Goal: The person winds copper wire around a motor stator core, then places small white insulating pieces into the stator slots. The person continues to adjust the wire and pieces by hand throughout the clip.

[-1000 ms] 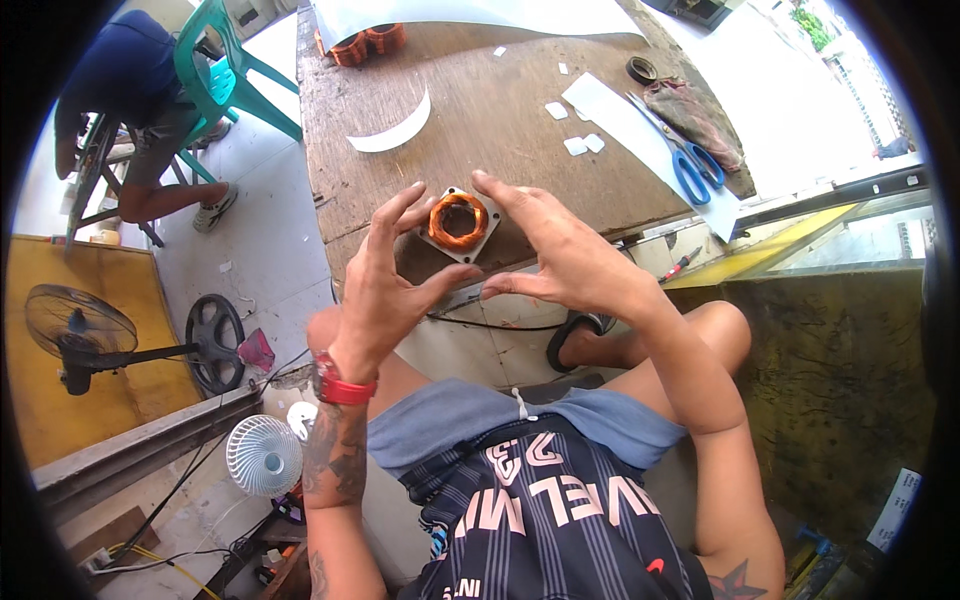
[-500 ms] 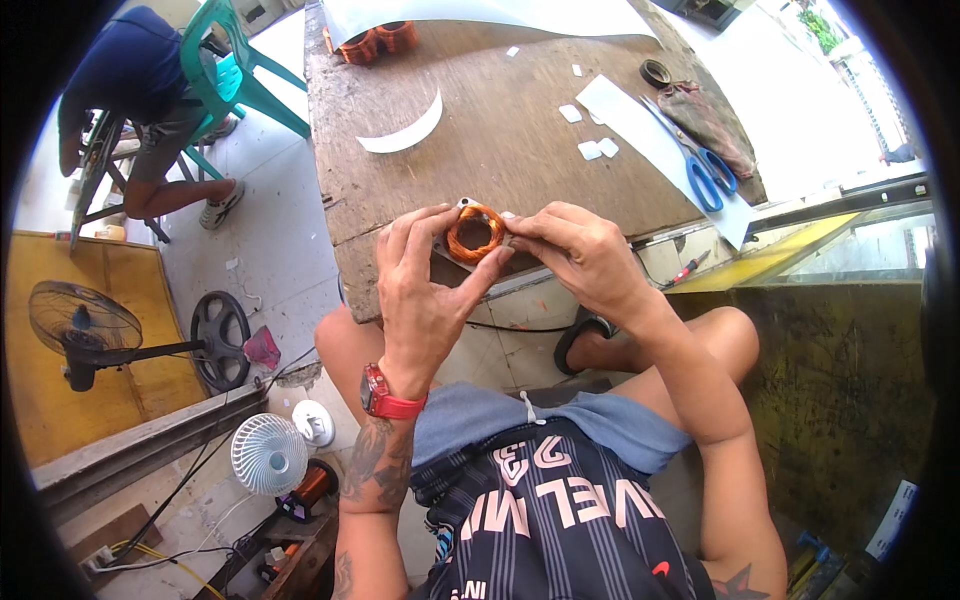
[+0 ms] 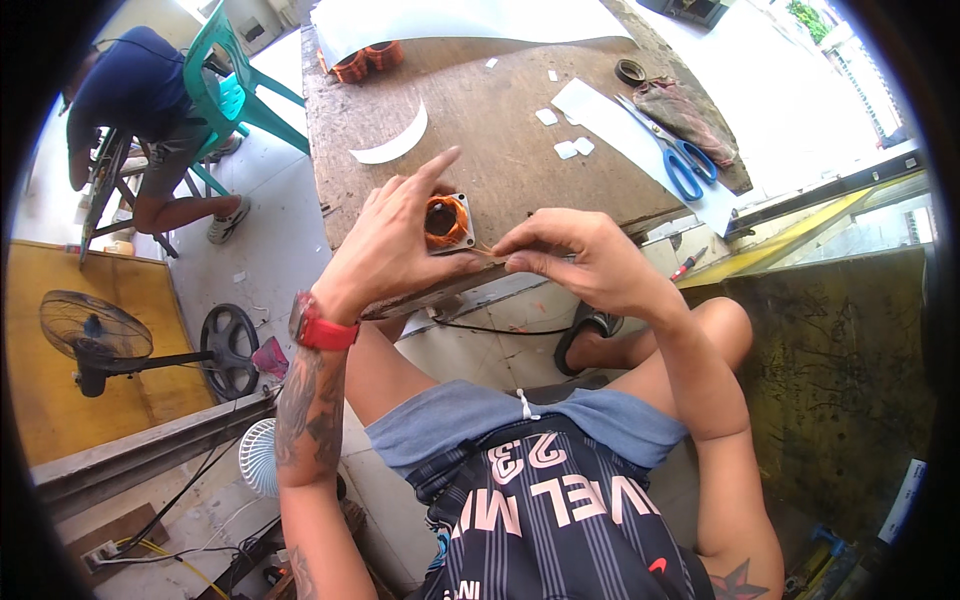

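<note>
A small motor stator (image 3: 459, 222), with orange copper windings round a central hole and a grey metal corner, is at the near edge of the wooden table (image 3: 480, 120). My left hand (image 3: 385, 240) holds it from the left, thumb along the near side and index finger lifted away. Right of the stator, my right hand (image 3: 580, 258) pinches thin copper-coloured wire (image 3: 487, 248) leading from the winding. Whether the stator rests on the table is hidden by my left hand.
White sheet (image 3: 470, 22) and copper coils (image 3: 365, 64) lie at the table's back. A curved white strip (image 3: 393, 142), paper pieces (image 3: 567, 149), blue-handled scissors (image 3: 687, 168), a tape roll (image 3: 630, 71) and a cloth (image 3: 685, 112) are there too. Fans stand left; a person sits far left.
The stator has moved left and turned in my left hand, whose index finger has lifted off. My right hand has come away from the stator's rim and now pinches wire beside it.
</note>
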A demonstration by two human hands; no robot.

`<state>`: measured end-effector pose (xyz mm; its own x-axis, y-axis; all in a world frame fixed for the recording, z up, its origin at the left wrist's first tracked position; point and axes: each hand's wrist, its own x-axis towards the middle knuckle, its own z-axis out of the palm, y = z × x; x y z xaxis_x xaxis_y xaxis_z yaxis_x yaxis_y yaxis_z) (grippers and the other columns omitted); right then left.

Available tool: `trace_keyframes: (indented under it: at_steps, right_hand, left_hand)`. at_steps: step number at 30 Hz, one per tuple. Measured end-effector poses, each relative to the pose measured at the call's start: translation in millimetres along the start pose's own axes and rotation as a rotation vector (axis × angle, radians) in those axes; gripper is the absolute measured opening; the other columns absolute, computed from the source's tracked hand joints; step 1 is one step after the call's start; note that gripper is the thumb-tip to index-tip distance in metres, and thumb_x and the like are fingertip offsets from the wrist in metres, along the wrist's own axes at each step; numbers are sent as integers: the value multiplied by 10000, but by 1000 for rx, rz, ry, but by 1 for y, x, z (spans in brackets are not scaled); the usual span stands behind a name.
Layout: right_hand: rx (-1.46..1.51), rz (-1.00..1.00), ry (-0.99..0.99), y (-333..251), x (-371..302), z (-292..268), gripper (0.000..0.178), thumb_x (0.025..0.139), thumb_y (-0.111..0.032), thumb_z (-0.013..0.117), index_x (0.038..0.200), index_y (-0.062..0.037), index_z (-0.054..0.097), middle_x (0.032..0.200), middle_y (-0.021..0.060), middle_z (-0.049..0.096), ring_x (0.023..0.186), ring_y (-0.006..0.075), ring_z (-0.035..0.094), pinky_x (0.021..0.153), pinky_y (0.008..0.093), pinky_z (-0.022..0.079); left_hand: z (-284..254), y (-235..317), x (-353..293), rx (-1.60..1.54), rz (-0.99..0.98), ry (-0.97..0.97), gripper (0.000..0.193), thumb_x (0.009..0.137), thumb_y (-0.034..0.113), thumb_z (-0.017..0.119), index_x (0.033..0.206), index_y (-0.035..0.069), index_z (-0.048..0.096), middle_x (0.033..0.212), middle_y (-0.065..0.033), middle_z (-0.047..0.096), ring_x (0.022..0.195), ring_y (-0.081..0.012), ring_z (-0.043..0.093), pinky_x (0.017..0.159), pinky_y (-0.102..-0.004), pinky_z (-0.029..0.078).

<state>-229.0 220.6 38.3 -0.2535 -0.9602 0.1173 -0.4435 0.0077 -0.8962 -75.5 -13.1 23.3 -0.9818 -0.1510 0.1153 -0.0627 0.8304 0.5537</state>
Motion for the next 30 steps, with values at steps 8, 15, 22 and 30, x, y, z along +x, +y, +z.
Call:
trace_keyframes:
  at_steps: [8, 15, 22, 30]
  right_hand:
    - [85, 81, 247, 14, 6, -32, 300, 1053, -270, 731, 1211, -18, 771, 1108, 74, 768, 1042, 150, 693, 927, 310, 540]
    - [-131, 114, 253, 25, 11, -29, 269, 1053, -214, 729, 1241, -24, 761, 1166, 80, 752, 1087, 169, 686, 961, 331, 545]
    - [-281, 115, 100, 28, 21, -22, 410, 1023, -148, 718, 1422, -66, 666, 1315, 111, 705, 1208, 246, 670, 1041, 390, 541]
    - [-164, 27, 51, 43, 51, -12, 653, 977, 15, 521, 1605, -164, 504, 1493, 150, 616, 1259, 262, 647, 1069, 411, 536]
  left_hand:
    - [-1, -1, 43, -148, 178, -170, 600, 985, 442, 765, 1481, 135, 629, 1210, -148, 712, 1174, -305, 670, 1046, -423, 528]
    - [2, 1, 67, -583, -63, -116, 443, 1188, 399, 445, 1354, 60, 677, 929, 1, 666, 892, -64, 646, 832, -233, 538]
    - [-9, 20, 64, -976, -109, 31, 425, 1193, 393, 440, 1319, 63, 677, 793, 75, 390, 694, -44, 368, 679, -207, 411]
    - [-94, 27, 26, -1153, 499, 302, 479, 1141, 343, 460, 1470, 18, 586, 1249, -155, 684, 1147, -207, 659, 975, -351, 509]
